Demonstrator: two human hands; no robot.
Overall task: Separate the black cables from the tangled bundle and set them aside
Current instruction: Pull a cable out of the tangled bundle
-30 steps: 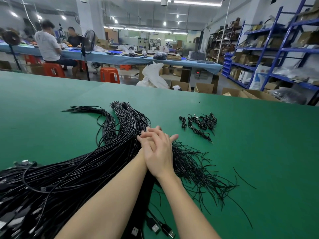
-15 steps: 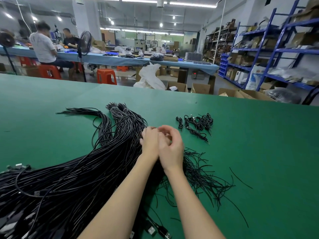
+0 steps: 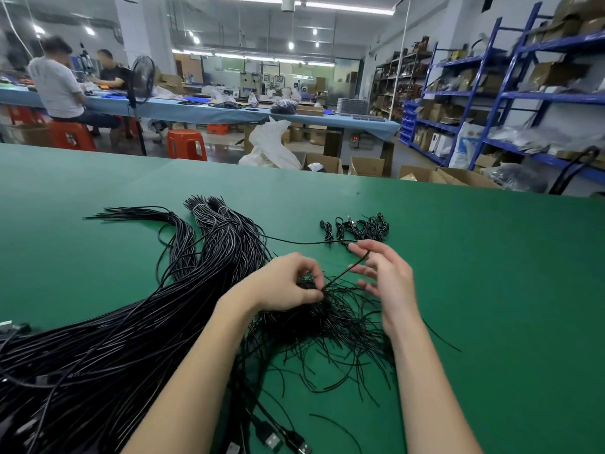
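Note:
A big tangled bundle of black cables (image 3: 137,326) fans across the green table (image 3: 491,273) from the near left to the middle. Loose thin cable ends (image 3: 330,335) spread out under my hands. My left hand (image 3: 288,283) pinches a single black cable (image 3: 342,273) at the top of that tangle. My right hand (image 3: 383,273) holds the same cable a little higher between thumb and forefinger, the other fingers spread. The cable runs on from there toward the far bundle. A small pile of coiled black cables (image 3: 360,227) lies just beyond my right hand.
USB plugs (image 3: 281,440) lie at the near edge between my forearms. Beyond the table's far edge stand cardboard boxes (image 3: 366,165), a white bag (image 3: 271,145), red stools, blue shelving (image 3: 510,93) at the right, and two seated persons at a blue bench at the far left.
My hands, pressed together on the bundle a second ago, have come apart. One cable is now pulled taut between them, with the right hand lifted to the right.

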